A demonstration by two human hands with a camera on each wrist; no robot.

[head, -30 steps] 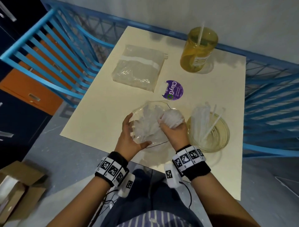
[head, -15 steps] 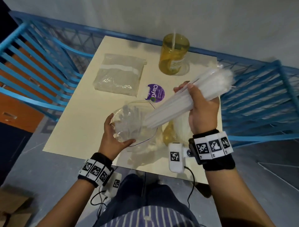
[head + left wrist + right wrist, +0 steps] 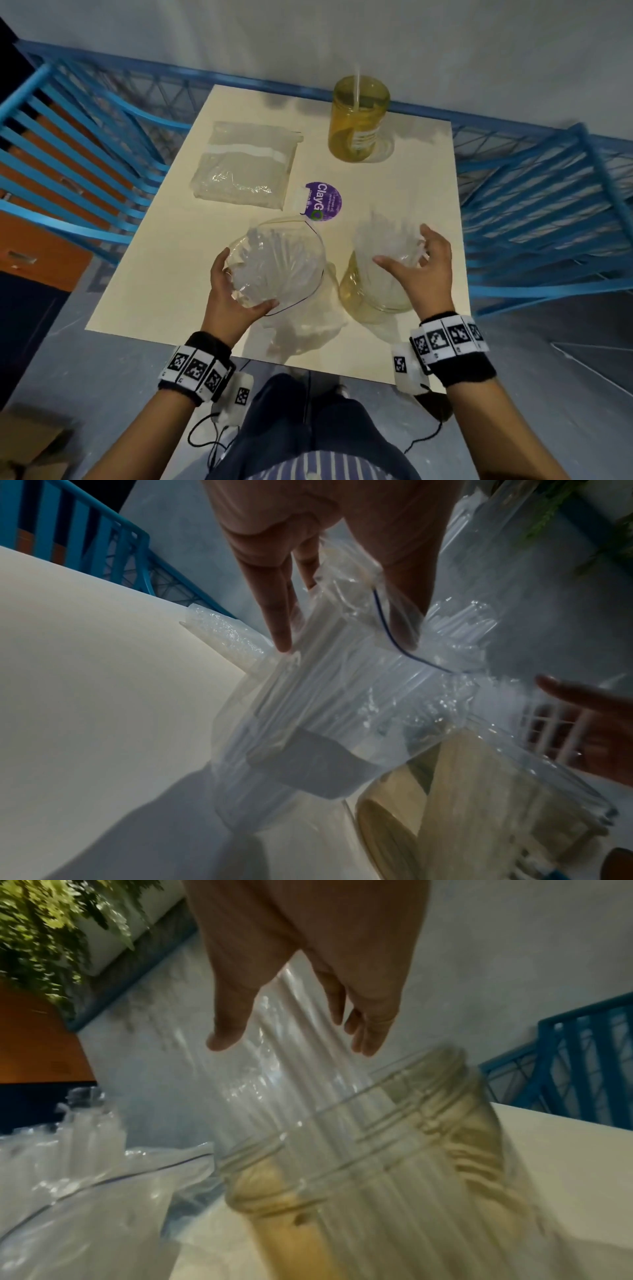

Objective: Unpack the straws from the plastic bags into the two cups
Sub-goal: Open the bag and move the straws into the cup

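My left hand [image 3: 245, 282] pinches the rim of an open clear plastic bag [image 3: 277, 260] that stands on the table and holds white straws. The left wrist view shows the fingers [image 3: 281, 631] and thumb on the bag [image 3: 308, 723]. To its right stands the near yellowish clear cup [image 3: 373, 294], with a bundle of straws [image 3: 383, 236] upright in it. My right hand [image 3: 402, 251] hovers over those straws with fingers spread and relaxed. From the right wrist, the straws [image 3: 308, 1096] lean into the cup's mouth [image 3: 394, 1150] below my right hand [image 3: 291, 1042]. The far cup [image 3: 359, 120] holds one straw.
A second, sealed bag of straws [image 3: 243, 164] lies flat at the back left of the cream table [image 3: 164, 274]. A purple round lid [image 3: 323, 202] lies mid-table. Blue metal racks [image 3: 548, 212] flank the table on both sides. A cardboard box [image 3: 24, 445] sits on the floor.
My right hand drew a bundle of straws out of the bag, swung it up and right, then set it in the near cup and loosened its hold. My left hand kept holding the bag.
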